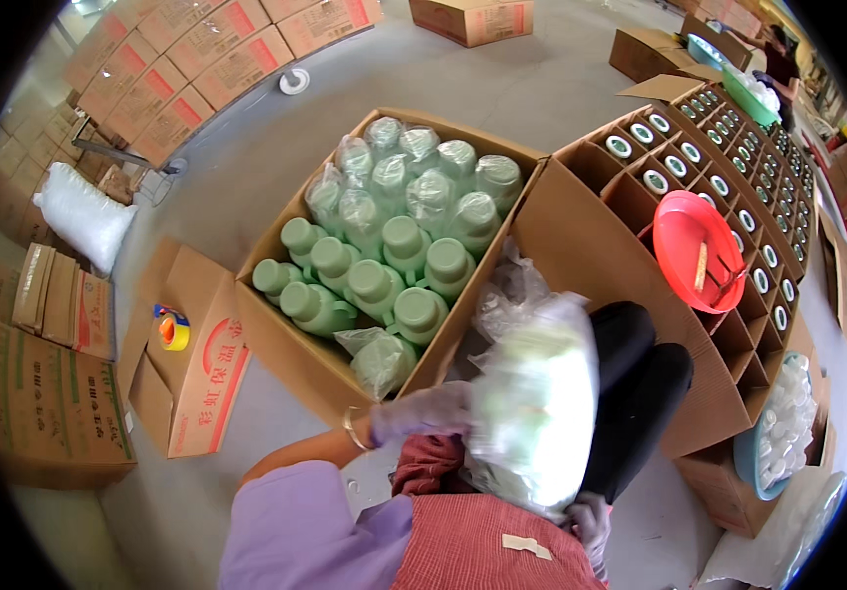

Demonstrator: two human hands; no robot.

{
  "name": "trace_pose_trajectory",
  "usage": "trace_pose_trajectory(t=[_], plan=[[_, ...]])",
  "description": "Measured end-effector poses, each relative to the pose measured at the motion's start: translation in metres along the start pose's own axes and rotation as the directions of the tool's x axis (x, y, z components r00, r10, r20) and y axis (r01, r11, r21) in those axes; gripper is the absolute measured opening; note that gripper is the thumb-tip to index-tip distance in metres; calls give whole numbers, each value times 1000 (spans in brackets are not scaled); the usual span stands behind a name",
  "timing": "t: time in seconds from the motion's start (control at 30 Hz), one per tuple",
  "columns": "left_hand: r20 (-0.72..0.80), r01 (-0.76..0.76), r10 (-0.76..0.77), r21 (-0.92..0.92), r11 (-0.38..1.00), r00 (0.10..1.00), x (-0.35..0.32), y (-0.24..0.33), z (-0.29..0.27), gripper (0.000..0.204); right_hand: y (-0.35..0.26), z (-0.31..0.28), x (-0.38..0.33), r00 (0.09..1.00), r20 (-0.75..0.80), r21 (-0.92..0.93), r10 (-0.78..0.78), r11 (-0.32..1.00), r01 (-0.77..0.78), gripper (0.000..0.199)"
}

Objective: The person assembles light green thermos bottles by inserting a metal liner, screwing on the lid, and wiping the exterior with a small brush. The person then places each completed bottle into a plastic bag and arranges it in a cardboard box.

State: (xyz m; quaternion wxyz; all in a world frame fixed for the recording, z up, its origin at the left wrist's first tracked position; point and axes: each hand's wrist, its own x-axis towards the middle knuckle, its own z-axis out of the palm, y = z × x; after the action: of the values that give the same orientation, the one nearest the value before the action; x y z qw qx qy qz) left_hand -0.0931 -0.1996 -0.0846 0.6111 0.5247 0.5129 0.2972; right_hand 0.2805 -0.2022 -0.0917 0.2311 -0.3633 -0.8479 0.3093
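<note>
In my lap is a clear plastic bag [532,408] with something pale green inside, smeared by motion and glare; it looks like one of the green flasks. My left hand [428,408], in a grey glove, is closed at the bag's left side, its fingertips partly hidden. At the bag's lower end, my gloved right hand [589,521] has its fingers bent around the plastic. Just ahead stands an open carton [286,349] of pale green flasks [374,285]. The far rows are wrapped in clear plastic; several nearer ones are bare, and a bagged one [381,362] lies in the near corner.
To my right, a divided carton [630,187] holds white-rimmed cylinders, with a red basin [674,236] on top. A blue basin [758,472] of clear pieces stands near right. An open carton with a tape roll [174,334] lies left. Another person [781,64] sits far right.
</note>
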Motion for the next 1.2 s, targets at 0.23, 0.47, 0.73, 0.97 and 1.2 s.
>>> trace_pose_trajectory(t=[0.23, 0.47, 0.73, 0.97, 1.2], plan=[[-571, 8, -136, -221, 975, 810, -134, -106, -75, 36, -51, 75, 204, 873, 84, 246, -480, 859, 449, 27], [-790, 326, 221, 466, 823, 572, -190, -175, -205, 33, -21, 104, 223, 781, 332, 47, -529, 836, 546, 27], [-725, 695, -255, 403, 595, 639, -145, -223, -241, 39, 4, 64, 215, 844, 338, -4, -417, 896, 445, 30], [-729, 691, -143, 539, 483, 669, -120, -152, -303, 20, 3, 78, 209, 841, 389, -209, -377, 852, 479, 30], [-545, 601, -415, 799, 7, 729, -30, -285, -308, 40, 10, 85, 209, 862, 329, -273, -386, 835, 478, 17]])
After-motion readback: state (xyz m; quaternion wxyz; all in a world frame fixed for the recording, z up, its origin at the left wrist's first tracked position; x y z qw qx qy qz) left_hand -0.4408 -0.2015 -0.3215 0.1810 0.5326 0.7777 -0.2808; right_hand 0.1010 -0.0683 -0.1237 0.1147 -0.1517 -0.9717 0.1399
